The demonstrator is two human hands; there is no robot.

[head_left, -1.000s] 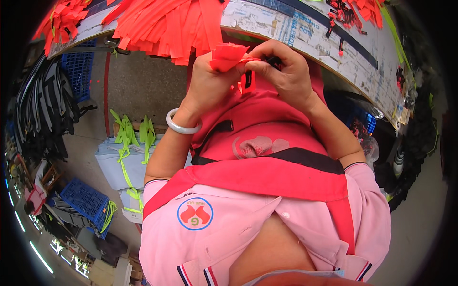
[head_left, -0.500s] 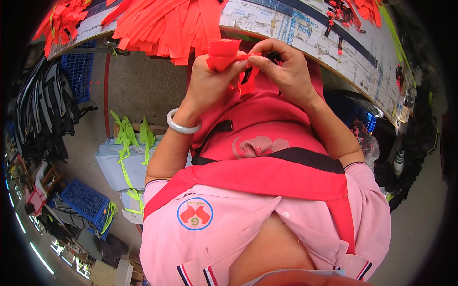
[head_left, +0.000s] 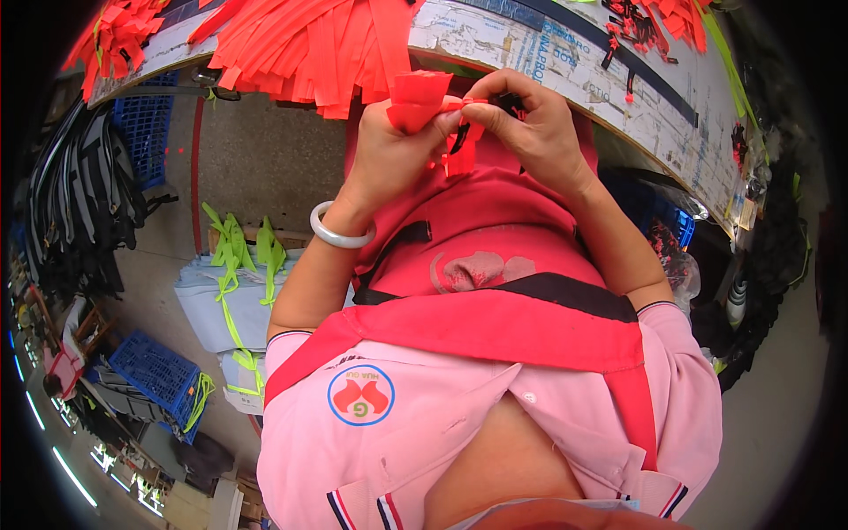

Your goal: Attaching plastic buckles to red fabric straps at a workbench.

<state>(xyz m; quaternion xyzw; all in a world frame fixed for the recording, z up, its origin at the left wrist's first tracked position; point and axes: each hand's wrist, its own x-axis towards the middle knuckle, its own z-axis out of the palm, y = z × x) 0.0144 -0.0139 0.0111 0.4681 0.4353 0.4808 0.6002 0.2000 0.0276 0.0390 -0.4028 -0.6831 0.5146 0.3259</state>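
Note:
My left hand, with a pale bangle at its wrist, is closed round a folded bright red fabric strip. The strip's folded end stands up above the fist. My right hand pinches a narrow part of the red material, its thumb and forefinger meeting the left fingertips. Just below the pinch hangs a small black piece, along with more red fabric. Inside the curled right fingers something black shows, partly hidden. Both hands are in front of the red apron, near the table edge.
A worn white table runs across the top, bearing a pile of red strips that hangs over its edge. Small red and black pieces lie to the right. Black straps, blue crates and tied pale bundles are at left.
Both hands keep their pinch at almost the same place. The red strip's upper end has shifted very slightly right and up.

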